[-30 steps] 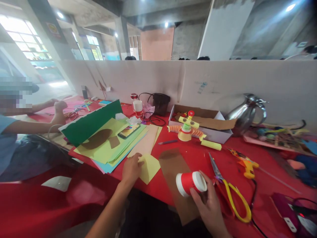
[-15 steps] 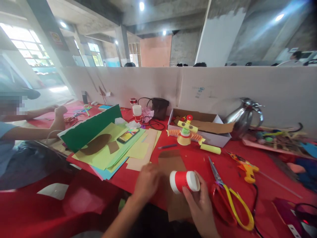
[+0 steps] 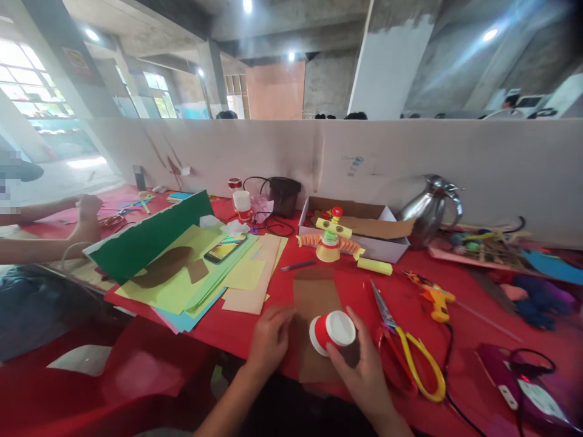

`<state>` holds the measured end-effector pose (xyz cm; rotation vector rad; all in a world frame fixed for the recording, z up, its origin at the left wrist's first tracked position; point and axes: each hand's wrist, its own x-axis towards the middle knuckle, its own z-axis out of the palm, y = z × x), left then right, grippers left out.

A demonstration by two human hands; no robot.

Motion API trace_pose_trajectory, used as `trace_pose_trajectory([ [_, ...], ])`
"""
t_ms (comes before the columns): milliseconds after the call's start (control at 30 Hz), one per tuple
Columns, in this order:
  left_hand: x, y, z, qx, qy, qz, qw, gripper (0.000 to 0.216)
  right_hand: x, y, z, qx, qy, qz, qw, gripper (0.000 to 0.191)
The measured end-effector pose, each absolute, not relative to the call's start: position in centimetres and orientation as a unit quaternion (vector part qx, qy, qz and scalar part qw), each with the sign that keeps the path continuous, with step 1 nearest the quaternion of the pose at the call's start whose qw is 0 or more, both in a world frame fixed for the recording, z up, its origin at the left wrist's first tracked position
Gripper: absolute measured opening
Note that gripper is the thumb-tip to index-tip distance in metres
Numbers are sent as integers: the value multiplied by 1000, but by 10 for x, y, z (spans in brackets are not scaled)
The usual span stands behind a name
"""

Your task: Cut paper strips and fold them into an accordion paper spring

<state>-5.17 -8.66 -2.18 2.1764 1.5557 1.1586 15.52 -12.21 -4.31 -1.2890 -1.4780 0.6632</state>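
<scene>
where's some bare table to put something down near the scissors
Bare red tabletop lies between the brown card and scissors, beyond the right hand, and between the scissors and yellow glue gun. Crowded: the paper stack under the phone, and the front of the white box, where the paper figure stands.

- My left hand (image 3: 269, 340) is bare, with slim fingers.
- My right hand (image 3: 365, 375) is bare too, its thumb slender.
- My forearms (image 3: 231, 397) are bare as far as they show.
- Between them, perhaps black clothing (image 3: 298, 413), too shadowed to be sure.
</scene>
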Motion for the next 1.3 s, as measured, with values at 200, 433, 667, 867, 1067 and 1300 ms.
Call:
trace_pose_trajectory([
  [200,-46,-85,-17,827,496,262,50,34,156,-126,-32,-532,-665,225,472,71],
  [433,-41,-68,-23,844,504,183,14,44,156,-117,-21,-551,-668,193,462,63],
  [667,-37,-68,-28,767,572,288,-40,50,154,-109,-27,-567,-659,175,462,68],
  [867,-52,-77,-33,723,579,377,4,46,162,-122,-21,-561,-628,95,531,50],
  [1067,-59,-89,-15,663,615,402,144,28,176,-142,-3,-461,-660,101,585,14],
  [1300,-49,-134,36,804,465,370,5,55,97,-143,50,-450,-641,239,574,37],
])
